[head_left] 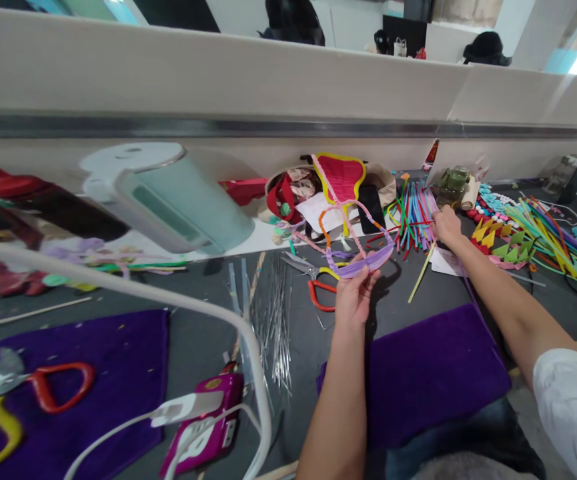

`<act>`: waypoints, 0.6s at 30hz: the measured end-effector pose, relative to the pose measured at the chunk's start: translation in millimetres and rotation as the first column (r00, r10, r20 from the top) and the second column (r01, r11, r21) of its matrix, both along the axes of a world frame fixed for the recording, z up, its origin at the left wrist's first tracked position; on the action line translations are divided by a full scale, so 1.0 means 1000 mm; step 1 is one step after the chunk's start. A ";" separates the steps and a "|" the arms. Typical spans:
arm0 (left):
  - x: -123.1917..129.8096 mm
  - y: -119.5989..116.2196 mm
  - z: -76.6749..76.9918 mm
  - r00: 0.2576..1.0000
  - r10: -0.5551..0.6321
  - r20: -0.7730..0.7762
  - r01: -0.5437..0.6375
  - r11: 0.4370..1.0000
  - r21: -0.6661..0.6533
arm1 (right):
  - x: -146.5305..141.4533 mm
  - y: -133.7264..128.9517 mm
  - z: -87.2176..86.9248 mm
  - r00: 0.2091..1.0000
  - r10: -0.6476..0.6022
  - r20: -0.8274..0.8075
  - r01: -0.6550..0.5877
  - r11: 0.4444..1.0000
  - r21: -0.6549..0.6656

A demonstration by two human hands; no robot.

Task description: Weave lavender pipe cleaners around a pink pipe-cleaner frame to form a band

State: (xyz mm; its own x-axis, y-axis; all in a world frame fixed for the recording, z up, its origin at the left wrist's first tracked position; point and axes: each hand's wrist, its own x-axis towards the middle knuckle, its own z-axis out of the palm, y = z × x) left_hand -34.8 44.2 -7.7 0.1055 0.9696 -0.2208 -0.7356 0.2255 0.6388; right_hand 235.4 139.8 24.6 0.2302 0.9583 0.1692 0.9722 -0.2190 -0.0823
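Observation:
A ring-shaped frame of fuzzy stems point(374, 261), purple, orange and pink, is held up by my left hand point(357, 293), its fingers closed on the purple lower edge. A pink strand crosses the frame and rises from its top. My right hand point(447, 225) reaches to the right end of a bundle of coloured stems point(415, 212). Its fingers are bent at a purple stem, and the fingertips are partly hidden. Scissors with red and yellow handles point(322, 297) lie behind and left of my left hand. A folded purple cloth point(433, 373) is below my forearms.
Thin silver wires point(279, 320) lie left of my left hand. A pale lamp or device point(168, 200), a white curved tube point(248, 327) and a magenta power bank point(208, 420) are further left. More coloured stems point(563, 247) are at the right. A low partition point(218, 80) runs behind.

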 end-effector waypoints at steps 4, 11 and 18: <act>0.000 -0.001 0.002 1.000 0.014 0.007 -0.014 1.000 -0.013 | -0.009 -0.006 0.012 0.993 0.078 0.086 -0.068 0.992 -0.105; 0.000 -0.003 0.008 0.999 0.010 0.036 -0.009 1.000 -0.029 | 0.015 -0.038 0.053 0.965 0.174 0.197 -0.153 0.981 -0.118; -0.002 -0.003 0.008 0.999 0.010 0.038 -0.008 0.999 -0.049 | 0.037 -0.059 0.101 0.978 0.203 0.046 -0.204 0.979 -0.002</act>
